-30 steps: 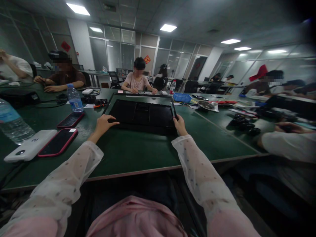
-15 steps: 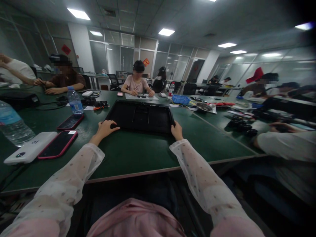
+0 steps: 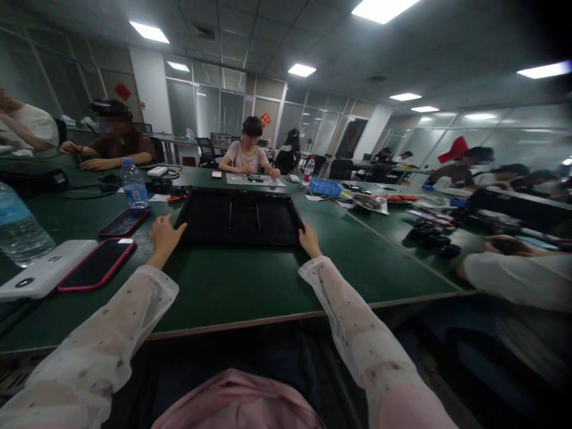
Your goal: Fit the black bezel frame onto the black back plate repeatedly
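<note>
A flat black rectangular panel (image 3: 208, 221) with a raised rim lies on the green table (image 3: 241, 286). Two thin metallic lines and a recess show near its middle. At its left edge is my left hand (image 3: 164, 238), thumb against the rim and the other fingers bent outside it. My right hand (image 3: 310, 239) grips the right edge near the front corner, its fingers partly hidden. What is under the panel cannot be seen.
To the left are a red-edged phone (image 3: 97, 264), another phone (image 3: 124, 223), a white power bank (image 3: 49, 268) and water bottles (image 3: 134, 187). A blue basket (image 3: 325, 187) stands at the back right. A co-worker (image 3: 248, 154) sits opposite; a white sleeve (image 3: 513, 271) reaches in at right.
My left hand has shifted from the panel's front left corner to its left edge. The panel now lies squarer to me and further left in view. My right hand stays on its right edge.
</note>
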### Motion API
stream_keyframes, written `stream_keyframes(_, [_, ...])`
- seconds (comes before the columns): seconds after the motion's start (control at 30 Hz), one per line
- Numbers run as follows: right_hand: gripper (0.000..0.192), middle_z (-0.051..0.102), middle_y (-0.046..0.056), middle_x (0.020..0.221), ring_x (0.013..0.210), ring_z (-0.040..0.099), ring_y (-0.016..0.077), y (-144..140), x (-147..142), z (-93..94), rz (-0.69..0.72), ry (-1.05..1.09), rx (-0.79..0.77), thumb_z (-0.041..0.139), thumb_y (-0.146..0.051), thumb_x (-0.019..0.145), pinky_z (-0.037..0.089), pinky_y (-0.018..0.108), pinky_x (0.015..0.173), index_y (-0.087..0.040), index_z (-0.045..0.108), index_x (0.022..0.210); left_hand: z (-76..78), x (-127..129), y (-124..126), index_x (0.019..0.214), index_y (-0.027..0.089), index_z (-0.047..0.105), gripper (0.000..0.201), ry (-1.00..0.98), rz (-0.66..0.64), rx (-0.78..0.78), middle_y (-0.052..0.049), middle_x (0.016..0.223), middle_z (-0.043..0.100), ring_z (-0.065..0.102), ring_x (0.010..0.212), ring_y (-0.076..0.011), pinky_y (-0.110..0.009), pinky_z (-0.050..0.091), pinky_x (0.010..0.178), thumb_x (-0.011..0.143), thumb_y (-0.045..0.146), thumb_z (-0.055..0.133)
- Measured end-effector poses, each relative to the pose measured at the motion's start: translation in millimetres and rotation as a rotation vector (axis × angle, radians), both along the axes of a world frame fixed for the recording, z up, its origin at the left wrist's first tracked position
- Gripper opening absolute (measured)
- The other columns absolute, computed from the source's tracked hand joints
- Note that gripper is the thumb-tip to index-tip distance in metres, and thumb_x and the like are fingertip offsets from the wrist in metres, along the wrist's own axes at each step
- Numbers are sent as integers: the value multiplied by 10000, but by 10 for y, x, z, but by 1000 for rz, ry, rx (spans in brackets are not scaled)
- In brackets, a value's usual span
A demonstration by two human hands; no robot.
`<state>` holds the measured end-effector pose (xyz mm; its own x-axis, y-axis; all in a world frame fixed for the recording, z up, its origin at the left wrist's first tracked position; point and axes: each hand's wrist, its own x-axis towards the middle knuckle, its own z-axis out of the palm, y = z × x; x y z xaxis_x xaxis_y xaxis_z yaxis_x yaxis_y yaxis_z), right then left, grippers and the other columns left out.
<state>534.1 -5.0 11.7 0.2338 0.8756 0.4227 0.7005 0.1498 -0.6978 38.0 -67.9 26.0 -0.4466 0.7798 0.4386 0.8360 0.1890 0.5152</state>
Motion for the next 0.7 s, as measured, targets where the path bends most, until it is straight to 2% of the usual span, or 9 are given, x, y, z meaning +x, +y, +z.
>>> stream_keyframes(0.13, [533, 728, 165, 1392, 1344, 654, 335, 13, 21, -9, -3, 9, 6, 537, -192, 912, 449, 554, 1231, -151, 672, 1426, -73, -169, 85, 1357, 144, 765, 554, -80, -44, -149, -240, 1322, 734, 674, 1230, -421, -489, 522, 990, 1001, 526, 580])
stream_keyframes(0.23, [546, 719, 173, 1406, 1342, 655, 343, -7, 29, -3, 9, 9, 17, 530, -198, 914, 456, 559, 1223, -142, 666, 1439, -87, -173, 84, 1326, 162, 798, 537, -51, -27, -120, -222, 1260, 766, 704, 1179, -421, -483, 531, 954, 1006, 514, 549])
stream_keyframes(0.4, [555, 734, 176, 1375, 1341, 654, 371, -64, 79, 11, -13, 43, 50, 570, -256, 930, 455, 577, 1215, -153, 652, 1469, -50, -75, -2, 1346, 157, 798, 549, -2, -35, -65, -217, 1285, 762, 707, 1174, -425, -488, 529, 952, 1013, 501, 530])
stream_keyframes(0.57, [569, 717, 195, 1410, 1356, 651, 367, -107, 132, 25, -45, 25, 0, 551, -187, 904, 451, 548, 1222, -109, 664, 1456, -58, -39, -40, 1390, 136, 775, 561, 58, -78, -96, -236, 1250, 768, 713, 1154, -429, -486, 523, 945, 1018, 470, 519])
stream_keyframes(0.7, [542, 724, 176, 1406, 1355, 654, 358, -118, 123, 30, -25, 31, -10, 563, -191, 898, 451, 568, 1219, -142, 692, 1422, -63, -44, -48, 1340, 122, 794, 530, 60, -70, -115, -230, 1213, 781, 723, 1148, -404, -464, 528, 962, 1009, 440, 528])
